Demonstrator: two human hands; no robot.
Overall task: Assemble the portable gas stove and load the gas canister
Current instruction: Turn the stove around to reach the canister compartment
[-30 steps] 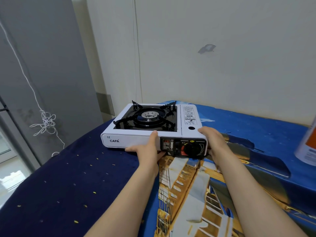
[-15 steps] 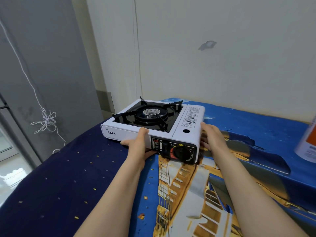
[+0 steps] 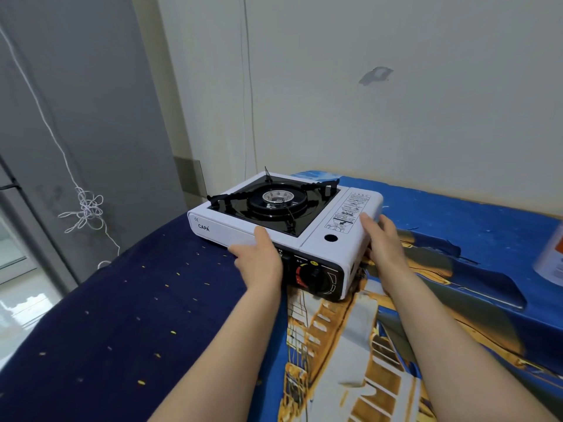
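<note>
White metal makes the body of the stove [image 3: 225, 231], which stands on a blue printed cloth [image 3: 122, 315] at twelve o'clock from the person, turned a little so its front corner points to five o'clock. The left hand [image 3: 259, 258] grips the front edge, thumb on top and fingers along the front face. The right hand [image 3: 382, 243] holds the right side wall, thumb on the compartment lid [image 3: 345, 219], the other fingers curled around the side and mostly hidden.

The black pan support [image 3: 234, 197] sits around the burner [image 3: 277, 197] with its arms up, so I judge the assembling is nearly done and the hands are only placing the stove. The next move, I think, calls for freeing one hand, lifting the lid, and fetching the canister [image 3: 551, 257], which I take to be the white and orange cylinder at three o'clock, well apart, blurred and cut by the edge. The knob [image 3: 315, 275] should be at off first; I cannot tell its position.

On the front I read "CAPA" with a small "CE" above. The lid label shows drawings too small to read.
</note>
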